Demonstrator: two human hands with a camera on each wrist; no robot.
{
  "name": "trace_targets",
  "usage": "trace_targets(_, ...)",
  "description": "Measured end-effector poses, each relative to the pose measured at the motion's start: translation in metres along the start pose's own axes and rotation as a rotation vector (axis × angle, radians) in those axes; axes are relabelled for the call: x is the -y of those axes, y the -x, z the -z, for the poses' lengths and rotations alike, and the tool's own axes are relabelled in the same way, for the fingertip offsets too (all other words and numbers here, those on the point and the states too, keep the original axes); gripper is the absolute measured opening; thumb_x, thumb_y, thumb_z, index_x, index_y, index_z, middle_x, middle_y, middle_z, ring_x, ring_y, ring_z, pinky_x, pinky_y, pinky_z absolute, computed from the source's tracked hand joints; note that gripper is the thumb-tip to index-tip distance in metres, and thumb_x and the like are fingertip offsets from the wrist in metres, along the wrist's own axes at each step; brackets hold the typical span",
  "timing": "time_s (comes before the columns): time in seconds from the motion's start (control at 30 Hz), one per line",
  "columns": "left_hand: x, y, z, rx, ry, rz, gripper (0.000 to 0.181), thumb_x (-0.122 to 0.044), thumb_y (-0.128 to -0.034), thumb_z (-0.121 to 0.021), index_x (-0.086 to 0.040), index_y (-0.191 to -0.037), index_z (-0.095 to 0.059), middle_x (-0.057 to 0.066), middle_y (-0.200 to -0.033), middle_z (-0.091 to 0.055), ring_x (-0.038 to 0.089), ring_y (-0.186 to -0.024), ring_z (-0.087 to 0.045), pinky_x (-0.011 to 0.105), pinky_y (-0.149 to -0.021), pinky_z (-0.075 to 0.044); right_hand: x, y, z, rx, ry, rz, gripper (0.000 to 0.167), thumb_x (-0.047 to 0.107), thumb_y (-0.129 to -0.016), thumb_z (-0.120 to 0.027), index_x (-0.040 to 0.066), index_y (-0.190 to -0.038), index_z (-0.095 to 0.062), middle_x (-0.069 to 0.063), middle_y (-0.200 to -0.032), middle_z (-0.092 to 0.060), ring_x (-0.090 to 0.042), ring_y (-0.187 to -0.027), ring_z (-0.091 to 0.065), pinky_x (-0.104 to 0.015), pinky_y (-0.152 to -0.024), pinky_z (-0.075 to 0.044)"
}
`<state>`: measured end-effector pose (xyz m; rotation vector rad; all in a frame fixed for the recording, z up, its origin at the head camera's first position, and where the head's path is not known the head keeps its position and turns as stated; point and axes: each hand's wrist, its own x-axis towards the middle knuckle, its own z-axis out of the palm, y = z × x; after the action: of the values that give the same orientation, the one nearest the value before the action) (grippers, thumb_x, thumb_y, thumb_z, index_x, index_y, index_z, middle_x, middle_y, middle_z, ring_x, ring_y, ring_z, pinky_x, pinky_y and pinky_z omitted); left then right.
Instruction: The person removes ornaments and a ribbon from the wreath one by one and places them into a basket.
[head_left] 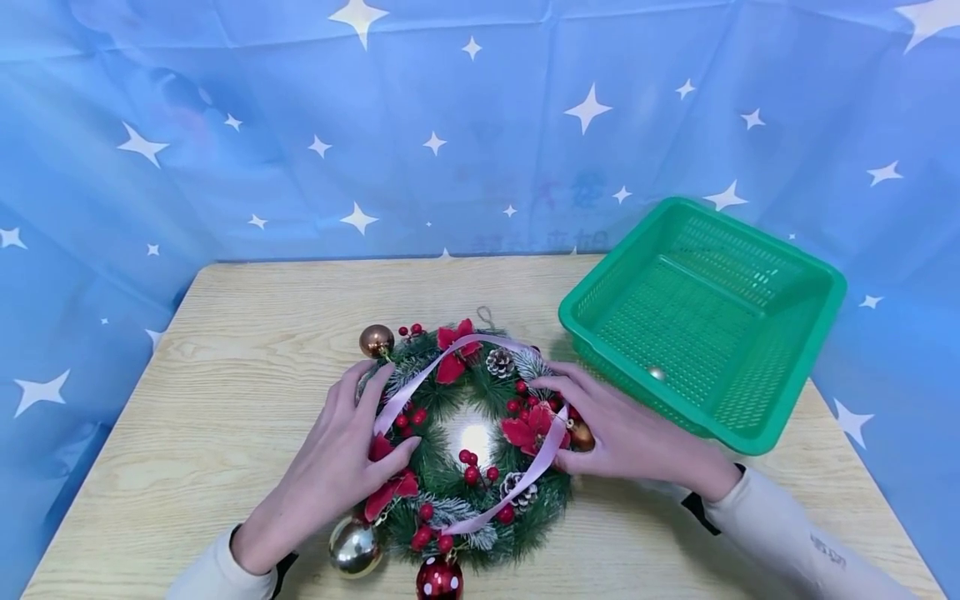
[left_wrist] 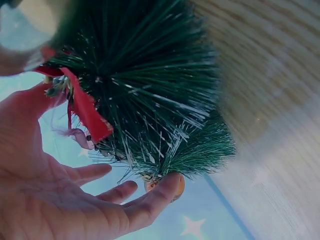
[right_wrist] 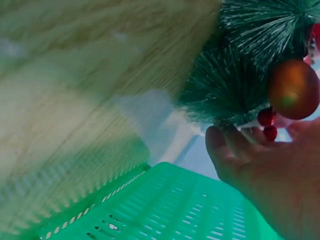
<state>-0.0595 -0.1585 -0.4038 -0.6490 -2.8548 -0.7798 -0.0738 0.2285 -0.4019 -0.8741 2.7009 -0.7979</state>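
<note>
A green Christmas wreath (head_left: pixel 442 483) lies flat on the table, with red flowers (head_left: pixel 528 429), red berries, pinecones (head_left: pixel 500 362) and hanging balls. A pale pink ribbon (head_left: pixel 540 467) loops loosely over it. My left hand (head_left: pixel 337 458) spreads across the wreath's left side, thumb toward its centre, fingertips near the copper ball (head_left: pixel 377 341). On the opposite side my right hand (head_left: pixel 618 429) touches the outer edge with spread, slightly bent fingers, around an orange-brown ball (right_wrist: pixel 294 89). In the left wrist view the fingers (left_wrist: pixel 155 202) stand apart beside the needles.
A green perforated basket (head_left: pixel 806 358) stands at the right, with a small shiny ball (head_left: pixel 656 373) in it. A gold ball (head_left: pixel 355 547) and a red dotted ball (head_left: pixel 439 579) hang off the wreath's near edge. A blue starred curtain (head_left: pixel 285 100) borders the wooden table (head_left: pixel 247 350).
</note>
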Motion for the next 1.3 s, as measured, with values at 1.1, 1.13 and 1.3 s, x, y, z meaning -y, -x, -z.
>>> trace_targets(1.1,0.0,-0.001,-0.005,0.051,-0.034,-0.025,0.074,-0.031,-0.0966,-0.083,-0.019,-0.163,-0.052,0.024,-0.154,-0.047,0.05,-0.125,-0.054,0.061,-0.083,-0.057,-0.001,0.03,0.0,-0.3,-0.03,-0.008,0.058,0.027,-0.099,-0.084,0.015,-0.149,-0.059,0.001,-0.155,-0.054,-0.023,-0.129,-0.062,-0.048,-0.092,-0.061)
trace_targets(1.13,0.0,-0.001,-0.005,0.047,-0.037,-0.027,0.074,-0.031,-0.0964,-0.083,-0.018,-0.162,-0.052,0.024,-0.154,-0.047,0.049,-0.124,-0.055,0.06,-0.082,-0.057,-0.001,0.031,-0.001,-0.31,-0.02,-0.006,0.056,0.025,-0.098,-0.085,0.015,-0.147,-0.06,0.002,-0.153,-0.056,-0.022,-0.128,-0.062,-0.047,-0.091,-0.061)
trace_targets(1.3,0.001,-0.002,-0.005,0.042,-0.044,-0.032,0.073,-0.032,-0.0966,-0.083,-0.017,-0.161,-0.053,0.022,-0.151,-0.048,0.046,-0.121,-0.055,0.056,-0.079,-0.055,-0.001,0.035,-0.007,-0.335,-0.012,0.006,0.052,0.02,-0.094,-0.088,0.015,-0.14,-0.063,0.0,-0.145,-0.061,-0.021,-0.127,-0.062,-0.035,-0.077,-0.061)
